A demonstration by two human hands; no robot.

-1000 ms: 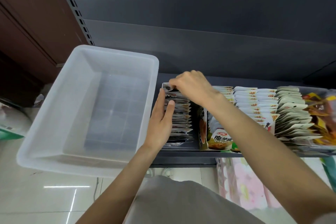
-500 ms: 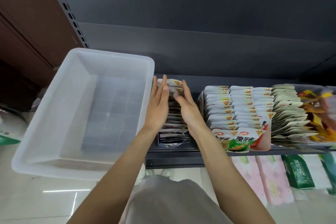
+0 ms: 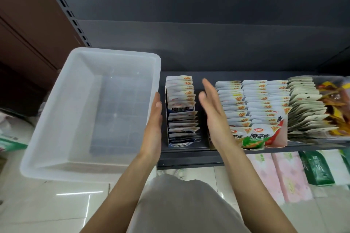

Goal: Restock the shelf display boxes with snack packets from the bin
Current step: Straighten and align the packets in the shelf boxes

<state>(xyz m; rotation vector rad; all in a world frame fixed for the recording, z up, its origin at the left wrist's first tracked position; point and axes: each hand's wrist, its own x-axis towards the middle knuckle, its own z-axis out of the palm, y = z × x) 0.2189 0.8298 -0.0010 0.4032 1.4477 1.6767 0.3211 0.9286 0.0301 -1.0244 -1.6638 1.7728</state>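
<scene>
Head cam looks down at a dark shelf (image 3: 189, 154) with a translucent plastic bin (image 3: 56, 119) sitting at its left end, and nothing shows inside the bin, just its ribbed floor. Right beside the bin stands a narrow display box (image 3: 167, 119) packed front to back with snack packets (image 3: 181, 104), white tops with orange print at the back and darker ones toward the front. The left hand (image 3: 153, 125) is flat with straight fingers together, edge-on in the gap between the bin's right wall and the box, holding nothing; can't tell if it actually touches either one. The right hand (image 3: 212, 108) is also flat and spread a little, palm facing the box, just right of the packet row and apart from it, holding nothing. Past that hand there's a wider display box (image 3: 253, 143) with three rows of similar packets, green and red fronts showing at the shelf edge. Further right come a row of pale packets (image 3: 303, 106) and some orange-brown ones (image 3: 335, 100) at the frame edge. Below the shelf you can see pink packs (image 3: 284, 176) and a green pack (image 3: 318, 168) above a tiled floor (image 3: 56, 204).
</scene>
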